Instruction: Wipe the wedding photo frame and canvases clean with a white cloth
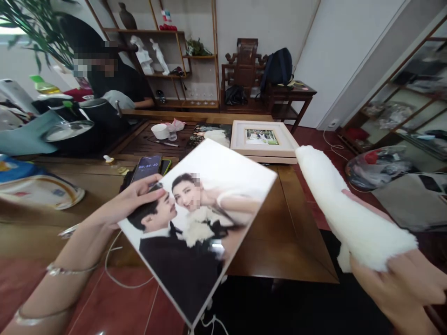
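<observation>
My left hand grips the left edge of a flat photo panel, thumb on its front face. The panel shows a couple in wedding clothes and is held tilted above the table's near edge. At the right, my right hand is closed round a white fluffy cloth, which covers most of the fingers and sticks up to the left. Cloth and panel are apart.
On the wooden table are a white framed picture, a phone, a white cup and a dropper bottle. A person sits across, beside dark pots. A cable hangs near my left arm.
</observation>
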Motion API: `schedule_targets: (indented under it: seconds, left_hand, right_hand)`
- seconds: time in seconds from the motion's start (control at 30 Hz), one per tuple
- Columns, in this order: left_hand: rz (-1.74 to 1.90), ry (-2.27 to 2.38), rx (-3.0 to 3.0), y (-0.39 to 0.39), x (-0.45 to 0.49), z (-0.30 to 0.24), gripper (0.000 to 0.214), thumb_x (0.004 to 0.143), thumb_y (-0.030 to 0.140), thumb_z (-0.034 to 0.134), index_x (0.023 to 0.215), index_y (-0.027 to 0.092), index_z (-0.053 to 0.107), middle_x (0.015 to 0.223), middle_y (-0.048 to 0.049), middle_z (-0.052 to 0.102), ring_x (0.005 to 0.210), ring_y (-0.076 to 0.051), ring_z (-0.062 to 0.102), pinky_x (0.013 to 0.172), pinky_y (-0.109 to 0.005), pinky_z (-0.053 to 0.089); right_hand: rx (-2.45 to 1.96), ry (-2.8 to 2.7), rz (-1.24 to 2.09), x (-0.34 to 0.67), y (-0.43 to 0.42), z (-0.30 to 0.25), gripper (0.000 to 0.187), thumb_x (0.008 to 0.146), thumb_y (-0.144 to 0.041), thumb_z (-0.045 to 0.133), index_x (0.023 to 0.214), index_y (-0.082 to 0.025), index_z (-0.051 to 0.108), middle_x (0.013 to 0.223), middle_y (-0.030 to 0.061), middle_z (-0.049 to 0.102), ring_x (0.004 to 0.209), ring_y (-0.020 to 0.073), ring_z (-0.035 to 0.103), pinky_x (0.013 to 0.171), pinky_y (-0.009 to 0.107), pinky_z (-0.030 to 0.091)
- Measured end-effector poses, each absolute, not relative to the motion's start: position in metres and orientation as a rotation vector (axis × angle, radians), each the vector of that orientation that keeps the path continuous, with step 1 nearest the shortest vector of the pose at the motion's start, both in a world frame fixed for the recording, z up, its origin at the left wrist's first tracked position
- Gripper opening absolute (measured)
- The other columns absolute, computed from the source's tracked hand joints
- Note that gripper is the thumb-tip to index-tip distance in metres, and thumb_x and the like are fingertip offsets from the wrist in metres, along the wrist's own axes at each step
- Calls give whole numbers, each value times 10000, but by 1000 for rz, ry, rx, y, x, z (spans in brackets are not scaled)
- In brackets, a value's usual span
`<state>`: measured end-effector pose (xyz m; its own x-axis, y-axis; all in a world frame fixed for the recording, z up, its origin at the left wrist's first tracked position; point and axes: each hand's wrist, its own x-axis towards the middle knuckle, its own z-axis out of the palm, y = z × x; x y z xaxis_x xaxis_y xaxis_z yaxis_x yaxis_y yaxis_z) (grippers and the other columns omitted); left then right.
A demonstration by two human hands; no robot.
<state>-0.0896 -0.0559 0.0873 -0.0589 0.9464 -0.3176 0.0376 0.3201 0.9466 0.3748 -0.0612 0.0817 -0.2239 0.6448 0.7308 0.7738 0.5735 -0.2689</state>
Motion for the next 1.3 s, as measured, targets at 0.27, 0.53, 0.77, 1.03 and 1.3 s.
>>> schedule_targets:
  seconds: [0.27,0.53,0.77,1.03,1.3]
  left_hand:
    - [508,1164,1374,-42,-61,72,367,790,438,762,932,184,538,666,55,579,551,-87,512,476,-159,343]
    - [392,932,1452,16,-20,47,333,823,432,732,940,174,556,735,21,634,594,-87,539,507,-173,366]
    - [227,952,1564,72,-10,46,508,697,476,810,1055,168,623,876,-26,699,704,-149,625,589,-224,444]
    - [227,1162,2177,100,4,39,550,706,603,728,1015,147,722,913,-41,728,808,-191,626,700,-246,426]
    - [580,1629,2380,60,6,24,533,820,593,637,1061,119,677,1134,-163,591,1115,-323,556,998,-455,440]
  right_hand:
    - [-1001,-2218,71,365,-59,75,573,903,-167,404,1457,-304,459,1484,36,496,1317,311,520,1125,504,446]
    - [-646,-2385,-151,329,-38,46,196,941,-129,503,1034,-205,657,1337,116,631,1314,279,526,1052,505,508]
    - [-589,-2462,-250,327,-29,29,185,897,-17,523,786,-133,615,1317,235,614,1339,387,473,995,613,495]
    - [-774,-2570,-233,315,-22,16,331,828,23,416,957,-156,663,1427,143,549,1357,369,456,1044,615,443]
    - [-829,-2537,-266,302,-23,7,292,834,-16,487,1001,-165,674,1445,136,533,1364,355,451,1070,582,415]
